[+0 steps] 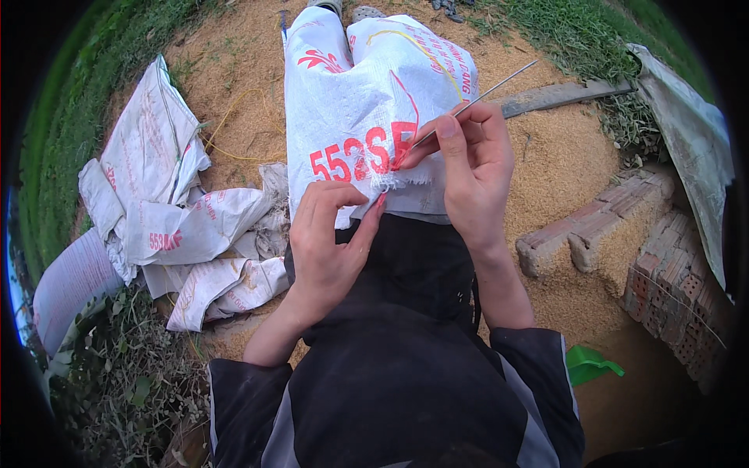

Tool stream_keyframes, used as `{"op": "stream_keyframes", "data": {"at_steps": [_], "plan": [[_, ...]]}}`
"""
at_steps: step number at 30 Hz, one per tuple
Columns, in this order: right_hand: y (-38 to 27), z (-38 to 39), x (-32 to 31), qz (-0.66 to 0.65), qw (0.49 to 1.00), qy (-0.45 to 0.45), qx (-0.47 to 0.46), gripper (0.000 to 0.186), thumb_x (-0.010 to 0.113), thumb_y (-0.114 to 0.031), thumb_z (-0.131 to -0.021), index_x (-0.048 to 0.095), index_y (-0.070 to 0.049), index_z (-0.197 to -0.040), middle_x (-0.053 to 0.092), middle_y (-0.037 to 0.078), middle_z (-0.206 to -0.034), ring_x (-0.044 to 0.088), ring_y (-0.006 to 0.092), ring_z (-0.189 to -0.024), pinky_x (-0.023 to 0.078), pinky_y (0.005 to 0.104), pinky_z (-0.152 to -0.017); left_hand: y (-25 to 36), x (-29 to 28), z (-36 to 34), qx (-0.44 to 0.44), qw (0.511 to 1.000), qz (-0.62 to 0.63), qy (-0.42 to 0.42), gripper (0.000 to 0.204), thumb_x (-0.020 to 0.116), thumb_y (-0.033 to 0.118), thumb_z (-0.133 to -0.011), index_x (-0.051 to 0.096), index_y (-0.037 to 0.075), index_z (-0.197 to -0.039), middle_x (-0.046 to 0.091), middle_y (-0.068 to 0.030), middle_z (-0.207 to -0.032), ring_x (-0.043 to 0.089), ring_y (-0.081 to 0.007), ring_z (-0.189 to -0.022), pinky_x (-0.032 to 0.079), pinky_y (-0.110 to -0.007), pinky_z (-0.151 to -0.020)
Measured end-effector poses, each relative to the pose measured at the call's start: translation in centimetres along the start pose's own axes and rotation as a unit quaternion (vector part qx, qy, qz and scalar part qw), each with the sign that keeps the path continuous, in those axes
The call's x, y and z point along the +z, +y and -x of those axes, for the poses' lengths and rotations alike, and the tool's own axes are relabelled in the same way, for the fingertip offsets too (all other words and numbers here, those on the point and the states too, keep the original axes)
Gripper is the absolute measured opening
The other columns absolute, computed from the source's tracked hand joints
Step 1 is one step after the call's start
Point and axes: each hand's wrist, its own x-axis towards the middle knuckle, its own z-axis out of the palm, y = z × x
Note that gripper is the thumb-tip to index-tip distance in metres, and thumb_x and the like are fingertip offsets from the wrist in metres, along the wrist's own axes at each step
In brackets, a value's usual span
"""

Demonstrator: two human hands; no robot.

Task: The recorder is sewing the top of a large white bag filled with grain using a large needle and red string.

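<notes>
A white woven sack with red print is spread over my lap and legs, its frayed edge towards me. My left hand pinches that frayed edge between thumb and fingers. Just above and to the right, my right hand grips a long thin metal needle, which slants up to the right. The needle's lower end is hidden behind my fingers. A red thread lies loosely over the sack, and a yellow string curves across its far part.
Several crumpled white sacks lie at my left. Yellow-brown grain or husks cover the ground. To the right are a wooden plank, bricks, a grey sheet and a green plastic piece. Grass borders the far side.
</notes>
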Motion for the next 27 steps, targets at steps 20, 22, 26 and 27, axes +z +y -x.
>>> {"op": "stream_keyframes", "data": {"at_steps": [20, 22, 26, 27], "plan": [[-7.8, -8.3, -10.9, 0.014, 0.959, 0.198, -0.203, 0.014, 0.054, -0.013, -0.104, 0.049, 0.001, -0.103, 0.067, 0.019, -0.092, 0.070, 0.0248, -0.074, 0.059, 0.0386, -0.077, -2.0, -2.1, 2.2, -0.122, 0.985, 0.096, -0.076, 0.017, 0.077, 0.000, -0.084, 0.061, 0.000, -0.090, 0.062, -0.0053, -0.085, 0.059, -0.0122, -0.078, 0.047, -0.026, -0.073], [-8.7, -7.6, -10.6, 0.019, 0.954, 0.212, -0.213, 0.015, 0.054, -0.013, -0.104, 0.050, 0.001, -0.104, 0.068, 0.019, -0.093, 0.071, 0.0257, -0.076, 0.060, 0.0399, -0.079, -1.8, -2.1, 1.3, -0.080, 0.991, 0.085, -0.057, 0.020, 0.077, 0.003, -0.085, 0.061, 0.001, -0.095, 0.062, -0.0070, -0.092, 0.059, -0.0140, -0.084, 0.047, -0.028, -0.078], [-7.6, -4.2, -6.3, -0.021, 0.988, 0.076, -0.133, 0.017, 0.051, -0.014, -0.105, 0.050, 0.002, -0.108, 0.068, 0.021, -0.092, 0.072, 0.0277, -0.072, 0.061, 0.0386, -0.073, -0.9, -1.9, -1.1, 0.058, 0.996, 0.052, 0.047, 0.036, 0.083, 0.009, -0.079, 0.060, 0.004, -0.106, 0.062, -0.0102, -0.103, 0.063, -0.0222, -0.094, 0.050, -0.033, -0.082], [-7.6, -3.3, -4.9, -0.028, 0.993, 0.040, -0.110, 0.017, 0.050, -0.014, -0.105, 0.049, 0.002, -0.108, 0.068, 0.021, -0.091, 0.072, 0.0282, -0.070, 0.061, 0.0380, -0.072, -0.8, -1.9, -1.7, 0.076, 0.994, 0.053, 0.060, 0.040, 0.084, 0.010, -0.079, 0.061, 0.004, -0.111, 0.064, -0.0114, -0.108, 0.064, -0.0230, -0.096, 0.051, -0.033, -0.083]]}}
